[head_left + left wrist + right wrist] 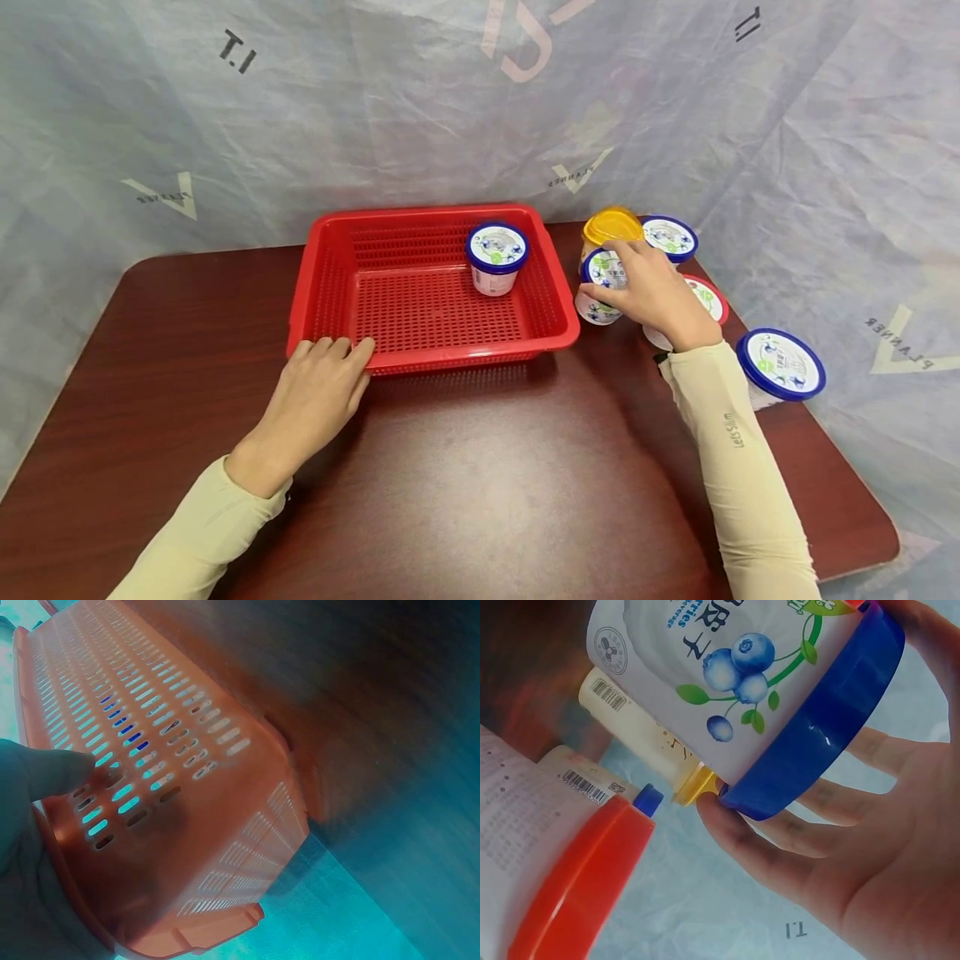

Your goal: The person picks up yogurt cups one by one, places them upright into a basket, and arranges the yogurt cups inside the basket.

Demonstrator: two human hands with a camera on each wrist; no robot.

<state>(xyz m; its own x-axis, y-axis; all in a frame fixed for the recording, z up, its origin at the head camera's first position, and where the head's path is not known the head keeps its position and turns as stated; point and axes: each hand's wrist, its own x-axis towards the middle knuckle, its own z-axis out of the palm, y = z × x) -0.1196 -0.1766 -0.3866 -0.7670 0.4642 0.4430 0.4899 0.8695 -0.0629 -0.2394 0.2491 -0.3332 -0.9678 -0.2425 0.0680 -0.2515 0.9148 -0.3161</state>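
My left hand (315, 400) grips the near left part of the red plastic basket's rim (465, 357). Its thumb (64, 774) presses against the slotted outer wall (187, 825), while the other fingers reach over the edge. To the right of the basket, my right hand (652, 287) holds a white tub with a blue lid (597, 311) from above, fingers and thumb spread round the lid. Blueberries are printed on that tub's side (742, 682). Inside the basket, at its right end, another blue-lidded tub (497, 250) stands upright.
Behind the held tub is a yellow-lidded one (613, 223), with a blue-lidded tub (670, 237) beside it. A red-lidded tub (708, 298) is partly hidden by my right hand. Another blue-lidded tub (782, 364) stands near the right table edge. Grey printed sheeting (420, 108) hangs behind the table.
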